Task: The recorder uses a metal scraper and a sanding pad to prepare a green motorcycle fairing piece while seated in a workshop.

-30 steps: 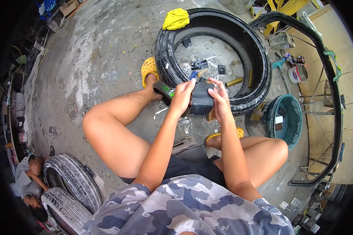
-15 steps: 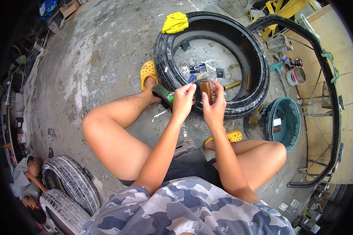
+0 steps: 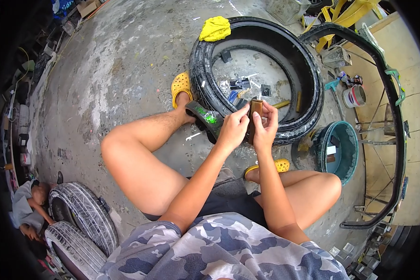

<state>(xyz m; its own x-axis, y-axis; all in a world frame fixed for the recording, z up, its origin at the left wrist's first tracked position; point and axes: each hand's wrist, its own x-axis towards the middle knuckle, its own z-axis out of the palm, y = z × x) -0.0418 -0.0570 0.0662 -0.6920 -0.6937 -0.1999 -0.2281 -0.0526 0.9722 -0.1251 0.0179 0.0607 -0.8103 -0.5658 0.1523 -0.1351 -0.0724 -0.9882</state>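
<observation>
In front of the big tire, my right hand (image 3: 266, 127) grips a brown rectangular block (image 3: 255, 114), held nearly upright. My left hand (image 3: 234, 129) is closed, its fingertips against the block's left side; what they pinch is hidden. A curved black strip (image 3: 203, 113) with a bright green and white patch rests by my left foot and passes behind my left hand. The black tire (image 3: 205, 88) lies flat beyond both hands. Inside its ring are small black pieces (image 3: 266, 90), a brass-coloured bar (image 3: 282, 103) and white scraps.
A yellow cloth (image 3: 215, 29) lies on the tire's far left rim. Right of me stand a teal tub (image 3: 350, 163), a small white bucket (image 3: 354, 95) and a large black frame (image 3: 396, 154). At lower left another person (image 3: 24, 205) is beside two whitened tires (image 3: 86, 210).
My left hand has moved right, up to the brown block. The block has turned a little and sits lower between the hands. The whole view has shifted slightly.
</observation>
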